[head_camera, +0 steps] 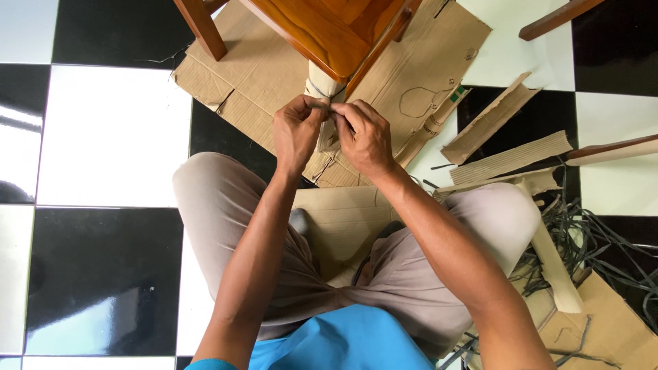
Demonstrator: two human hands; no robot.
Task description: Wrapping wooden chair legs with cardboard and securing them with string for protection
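Note:
A wooden chair leg wrapped in brown cardboard [321,85] stands in front of me, bound with a thin dark strap [317,91]. My left hand [296,130] and my right hand [364,137] meet just below it, fingers pinched together on the strap's ends against the cardboard wrap. The orange-brown chair seat [329,27] sits above the wrapped leg. I sit on the floor with my knees apart, in beige trousers and a blue shirt.
A flat cardboard sheet [411,62] lies under the chair. Cardboard strips [510,157] lie to the right, beside a tangle of dark straps [596,233]. Another chair leg [202,27] stands at upper left. The floor is black and white tiles [110,137].

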